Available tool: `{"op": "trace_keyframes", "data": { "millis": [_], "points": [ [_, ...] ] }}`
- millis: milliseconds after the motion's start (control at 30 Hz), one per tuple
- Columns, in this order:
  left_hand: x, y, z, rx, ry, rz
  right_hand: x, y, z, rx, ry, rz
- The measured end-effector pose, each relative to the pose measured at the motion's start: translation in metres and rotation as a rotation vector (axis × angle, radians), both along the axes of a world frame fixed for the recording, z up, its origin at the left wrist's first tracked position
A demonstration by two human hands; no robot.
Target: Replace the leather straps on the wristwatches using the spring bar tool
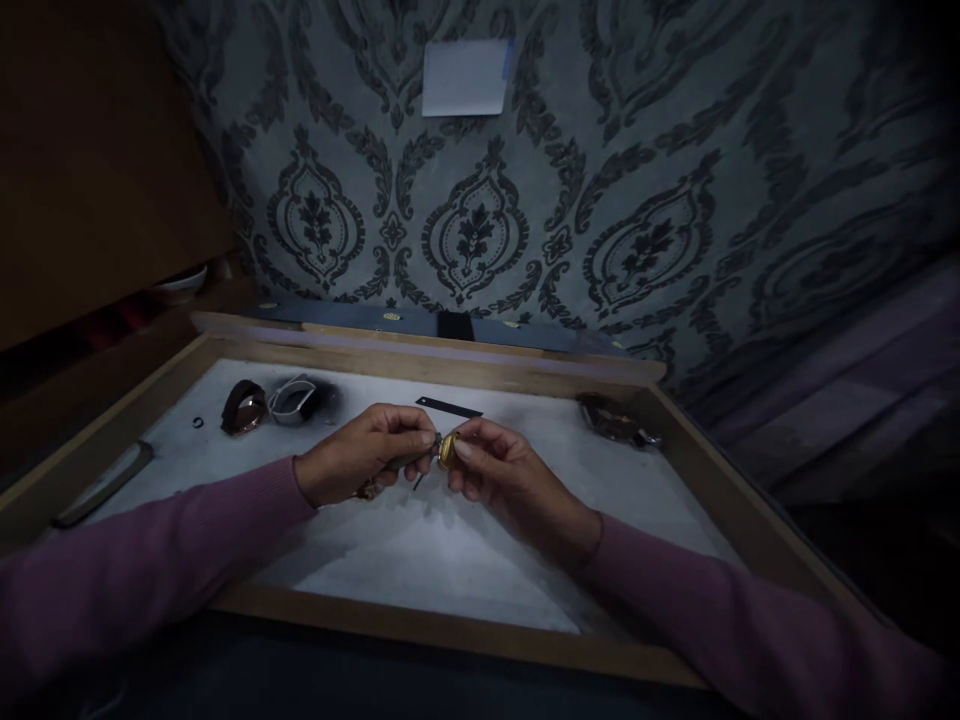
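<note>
The gold-coloured watch case [448, 451] is at the centre of the frame, held above a wood-framed tray [465, 622]. The right hand [502, 465] has its grip clamped on the case, thumb on the near face and fingers behind. The left hand [379, 445] has thumb and fingertip together on a small dark piece [436, 442] right beside the case; whether the 2 touch, I cannot tell.

The case looks like metal: likely rigid, light enough for 1 pinch, and slippery where polished. Any glass on it would probably scratch or chip, so the rim seems the safest place to take hold, with pressure kept off the face. The dark piece looks small and easily dropped; a fingertip pinch suits it.

Another gold-coloured piece [366, 490] shows below the left hand; whether it hangs or lies on the tray is unclear. A dark flat strip [450, 407] lies just beyond the hands.
</note>
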State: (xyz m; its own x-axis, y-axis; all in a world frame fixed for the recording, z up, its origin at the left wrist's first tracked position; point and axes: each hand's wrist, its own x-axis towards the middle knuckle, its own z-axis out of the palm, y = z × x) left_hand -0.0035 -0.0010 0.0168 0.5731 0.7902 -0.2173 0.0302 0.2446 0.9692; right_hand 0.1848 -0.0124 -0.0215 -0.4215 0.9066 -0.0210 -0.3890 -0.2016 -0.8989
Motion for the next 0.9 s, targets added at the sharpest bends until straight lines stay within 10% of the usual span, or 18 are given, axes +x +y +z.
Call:
{"op": "trace_keyframes", "data": {
  "millis": [900],
  "points": [
    [0.0003, -0.0002, -0.0046, 0.061, 0.000, -0.008, 0.0002, 0.0024, 0.0021, -0.012, 0.011, -0.003]
  ]
}}
